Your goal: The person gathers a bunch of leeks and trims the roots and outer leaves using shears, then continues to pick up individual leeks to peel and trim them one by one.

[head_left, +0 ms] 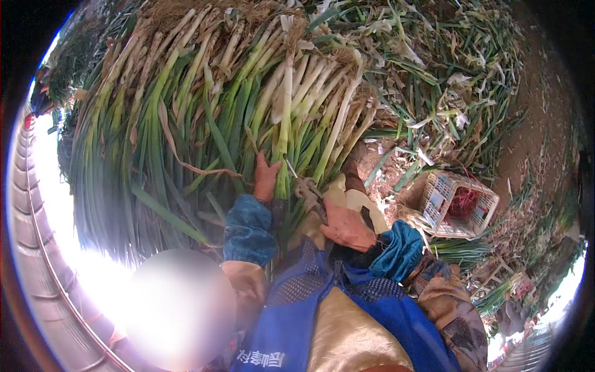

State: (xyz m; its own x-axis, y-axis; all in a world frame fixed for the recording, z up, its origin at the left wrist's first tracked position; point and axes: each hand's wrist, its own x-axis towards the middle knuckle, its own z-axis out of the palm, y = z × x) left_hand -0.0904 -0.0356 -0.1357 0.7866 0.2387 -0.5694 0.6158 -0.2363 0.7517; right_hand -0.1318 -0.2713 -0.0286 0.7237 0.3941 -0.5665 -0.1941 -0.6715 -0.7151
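A thick green onion (286, 118) with a pale shaft stands out over the heap, its root end pointing away from me. My left hand (265, 178) is closed at its green lower part, with some fingers hidden behind the leaves. Just to the right, my right hand (349, 227) is closed around the near end of a small tool (308, 193). This tool has a thin metal tip and what looks like a wrapped handle; its tip points toward the onion. Many more green onions (155, 118) lie side by side beyond and left of my hands.
A white plastic crate (460, 204) lies tipped at the right, with red strings (463, 201) inside. Torn leaves and peelings (440, 80) cover the ground at the upper right. A bundle of green stalks (462, 249) lies below the crate. Bare soil (536, 118) runs along the right.
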